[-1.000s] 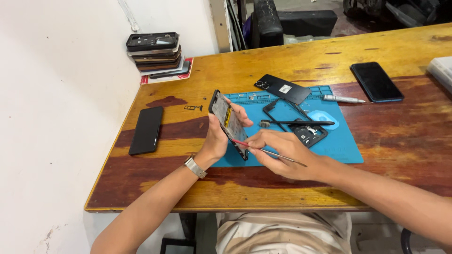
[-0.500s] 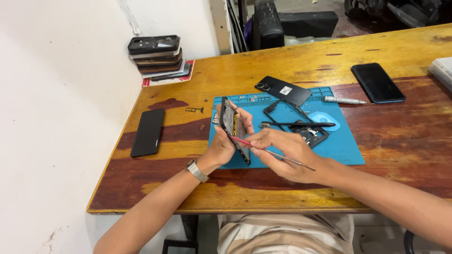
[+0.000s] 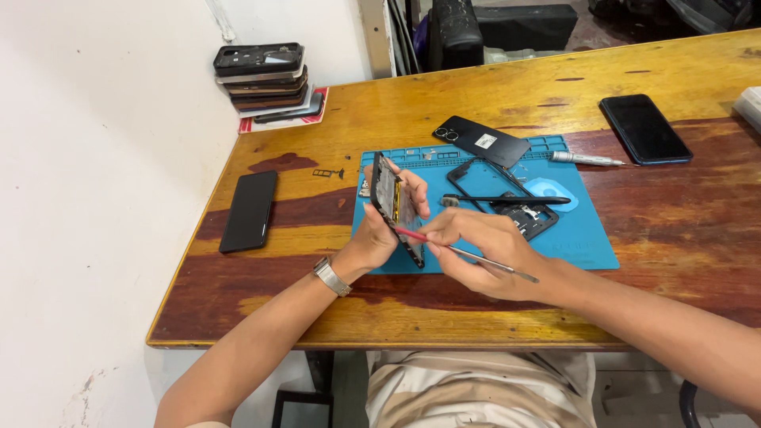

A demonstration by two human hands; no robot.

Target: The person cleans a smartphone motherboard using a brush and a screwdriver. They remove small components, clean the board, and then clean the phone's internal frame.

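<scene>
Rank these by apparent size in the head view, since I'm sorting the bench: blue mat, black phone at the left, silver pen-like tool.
1. blue mat, clearly the largest.
2. black phone at the left.
3. silver pen-like tool, thinnest, though it lies farther from the camera.

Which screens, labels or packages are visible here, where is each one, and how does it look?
Phone: left on the table, flat, black rectangle, dark screen.
Second phone: right on the table, flat, black rectangle, dark screen.
Back cover: upper edge of blue mat, black, with small white rectangular label.
Opened phone: held on edge in left hand, insides showing.
Phone stack: far left corner, dark, on red-and-white flat piece.
</scene>
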